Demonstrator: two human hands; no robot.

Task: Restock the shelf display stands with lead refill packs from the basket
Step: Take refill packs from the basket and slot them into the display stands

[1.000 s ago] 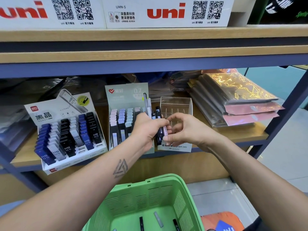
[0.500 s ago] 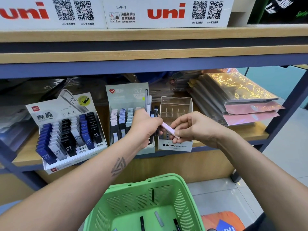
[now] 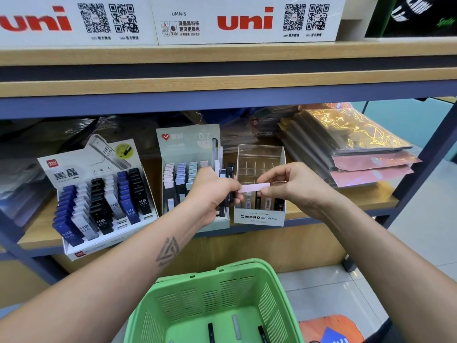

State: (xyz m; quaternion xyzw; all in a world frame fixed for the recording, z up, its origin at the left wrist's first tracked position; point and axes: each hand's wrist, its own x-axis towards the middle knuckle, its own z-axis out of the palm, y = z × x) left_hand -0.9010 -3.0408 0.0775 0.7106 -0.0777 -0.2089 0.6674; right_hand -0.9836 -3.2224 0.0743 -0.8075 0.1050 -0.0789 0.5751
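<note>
A pink lead refill pack (image 3: 254, 188) lies level in front of the clear MONO display stand (image 3: 259, 217), pinched at its right end by my right hand (image 3: 294, 186). My left hand (image 3: 212, 194) touches the pack's left end and grips a bunch of dark refill packs (image 3: 226, 189). Several packs stand in the MONO stand's front row. Left of it stands the 0.7 display stand (image 3: 188, 149) with pastel packs, and further left the Deli HB stand (image 3: 103, 201). The green basket (image 3: 222, 288) below holds three loose packs (image 3: 236, 326).
The shelf board (image 3: 380, 196) carries a stack of shiny wrapped folders (image 3: 351, 142) at the right. The upper shelf bears white uni boxes (image 3: 244, 21). Plastic-wrapped goods lie at the far left and behind the stands. An orange object (image 3: 329, 329) lies on the tiled floor.
My right hand has drawn the pink pack out of the bunch in my left hand and turned it level, moving a little right and up.
</note>
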